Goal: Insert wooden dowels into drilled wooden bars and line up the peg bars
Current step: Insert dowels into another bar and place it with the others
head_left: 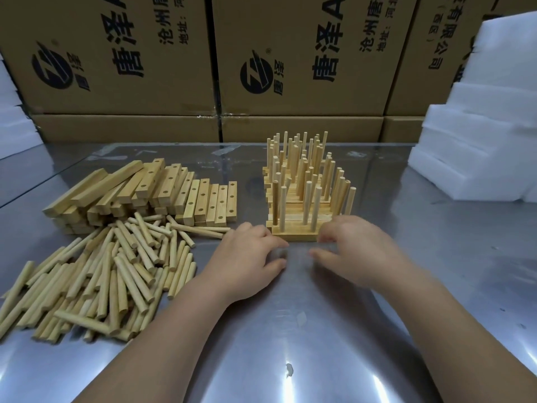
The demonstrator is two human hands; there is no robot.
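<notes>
Nearest the camera, 2 bare forearms reach out over the shiny metal table [290, 330]. The left hand [250, 257] lies low on the table with its fingers relaxed and a little spread, holding nothing. Its fingertips are just in front of the left end of the nearest peg bar [293, 236]. The right hand [348, 248] is blurred. Its fingers look loosely bent and it appears to grip nothing, sitting just beside the bar's right end. Whether either hand actually touches the bar I cannot tell.

To the left, a big heap of loose dowels [101, 271] lies scattered. Behind it is a stack of drilled bars [180, 193], and those with tops showing have 3 holes each, all unfilled.

Beyond the hands, the finished peg bars [302, 184] stand packed in rows with their dowels upright, and the nearest bar closes the front row.

Judging by this, a good batch is done and lined up. The large heap of dowels and the stack of bars suggest that well over half the work remains.

At the back stand printed cardboard boxes [145, 53], with white foam blocks [479, 126] at the right.
</notes>
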